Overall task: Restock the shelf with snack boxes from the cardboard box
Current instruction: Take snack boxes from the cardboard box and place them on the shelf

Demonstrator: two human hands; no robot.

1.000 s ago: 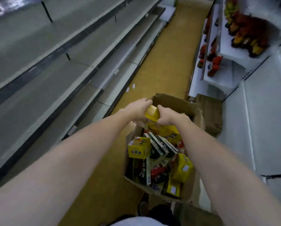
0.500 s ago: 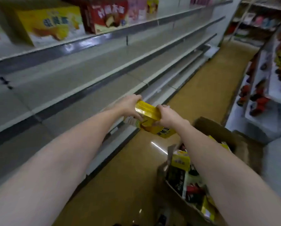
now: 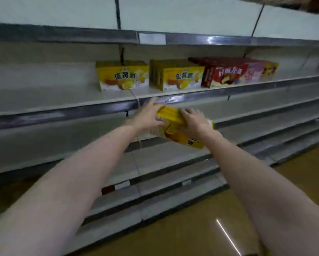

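I hold a yellow snack box (image 3: 173,122) in both hands, tilted, in front of the shelf unit. My left hand (image 3: 148,117) grips its left end and my right hand (image 3: 193,121) grips its top right. The box hangs just below the front rail of the stocked shelf (image 3: 103,108). On that shelf stand two yellow snack boxes (image 3: 122,75) (image 3: 177,74), a red box (image 3: 224,72), a pink box (image 3: 254,71) and another yellow box (image 3: 269,68). The cardboard box is out of view.
The shelf's left part (image 3: 40,93) holds nothing. Several bare lower shelves (image 3: 173,163) step down toward the brown floor (image 3: 201,228). An upper shelf with a price tag (image 3: 152,38) runs above the stocked one.
I turned from the cardboard box on the floor toward the shelves and lifted the yellow box up to just under the stocked shelf. The cardboard box left the view.
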